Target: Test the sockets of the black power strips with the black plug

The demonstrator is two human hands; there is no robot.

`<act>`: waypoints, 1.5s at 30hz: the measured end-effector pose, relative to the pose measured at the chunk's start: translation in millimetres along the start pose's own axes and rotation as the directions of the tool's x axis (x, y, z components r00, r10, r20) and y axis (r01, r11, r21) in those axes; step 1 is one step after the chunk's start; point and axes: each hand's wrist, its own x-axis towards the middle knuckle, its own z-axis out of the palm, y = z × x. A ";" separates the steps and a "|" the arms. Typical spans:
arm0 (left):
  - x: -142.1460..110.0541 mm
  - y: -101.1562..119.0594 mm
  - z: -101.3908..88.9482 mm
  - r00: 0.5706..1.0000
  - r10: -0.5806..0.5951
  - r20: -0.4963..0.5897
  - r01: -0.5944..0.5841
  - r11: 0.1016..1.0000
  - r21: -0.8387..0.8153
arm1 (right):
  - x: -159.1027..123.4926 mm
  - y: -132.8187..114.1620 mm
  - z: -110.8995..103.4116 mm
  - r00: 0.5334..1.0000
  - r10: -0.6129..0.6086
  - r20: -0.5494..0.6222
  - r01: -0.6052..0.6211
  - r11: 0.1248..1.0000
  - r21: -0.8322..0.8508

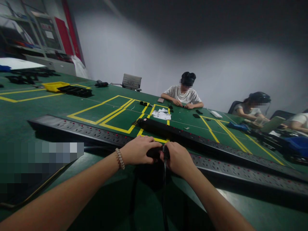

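Close together over the near edge of the long power strips, both my hands are closed. My left hand [138, 149], with a beaded bracelet at the wrist, grips a dark rounded piece [154, 152] whose exact kind I cannot make out. In my right hand [179, 157] is the end of a black cable [164, 189], pressed close to that piece; the cable hangs down toward me. Whether the two are joined is hidden by my fingers. Behind my hands lies a long black power strip [79, 131] with red-marked sockets, and a second power strip [183, 134] lies at an angle beyond it.
Yellow tape lines mark the green table [60, 107]. A blurred-out flat item [40, 170] lies at left. Farther off are white papers [161, 114], a yellow bin [55, 86] and a black tray [75, 91]. One person [184, 94] sits opposite; others sit at right.
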 end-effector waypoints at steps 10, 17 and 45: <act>-1.1 -0.4 -0.6 0.999 0.030 -0.013 -0.030 1.000 -0.008 | 1.8 0.4 -12.4 0.960 0.039 -0.277 -0.020 0.997 0.072; -3.1 -3.6 2.3 0.999 0.035 -0.033 -0.034 0.998 0.045 | -1.8 17.1 -25.3 0.943 0.170 -0.286 -0.102 0.967 0.235; -5.9 6.6 -3.8 0.996 0.050 -0.078 -0.047 0.998 0.041 | -7.7 7.5 -14.5 1.000 -0.014 -0.004 0.014 0.991 0.134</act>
